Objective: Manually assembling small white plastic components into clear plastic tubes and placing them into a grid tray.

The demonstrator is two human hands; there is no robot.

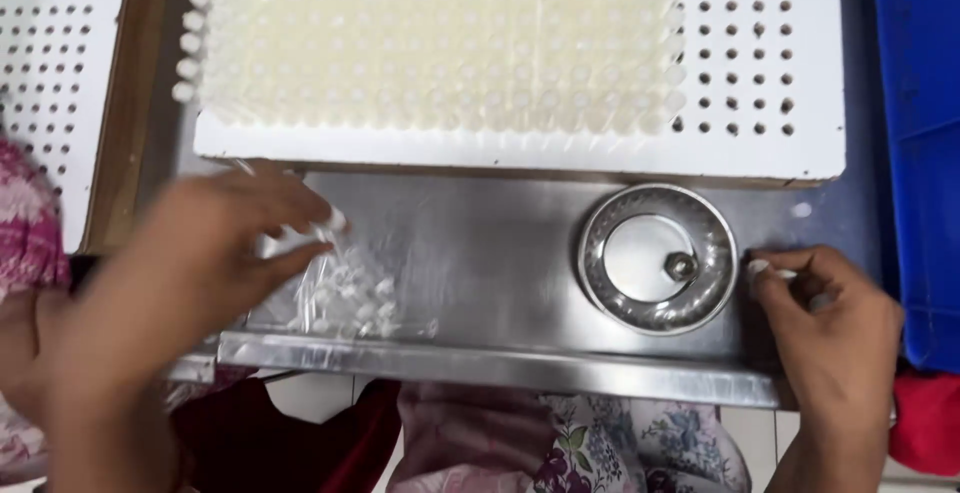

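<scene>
The left hand (pixel 190 273) is blurred, it lies over the left part of the steel tray (pixel 480 243), w/ thumb and forefinger pinched together on one small white cap (pixel 333 220) at the fingertips. Just below and right of these fingers is a clear plastic bag (pixel 345 298) full of the same small white pieces, it rests flat on the tray near the front lip. The right hand (pixel 830 323) is at the right end of the tray, fingers curled, and it pinches a small white piece (pixel 762 267) btw thumb and forefinger; this piece is just beside the rim of a round steel dish (pixel 657 258), maybe touching it, I cannot tell. In the dish there is a whitish liquid and one small metal knob or cap (pixel 682 266) right of its centre. Behind the tray stands a white perforated board (pixel 760 73); most of its holes are filled w/ rows of translucent tubes (pixel 440 43), only the right columns are open holes. A second perforated board (pixel 50 73) is at far left, partly out of view. On the right edge is a blue crate (pixel 920 133). Below the tray, floral cloth (pixel 620 448) of the person's clothes is visible.
</scene>
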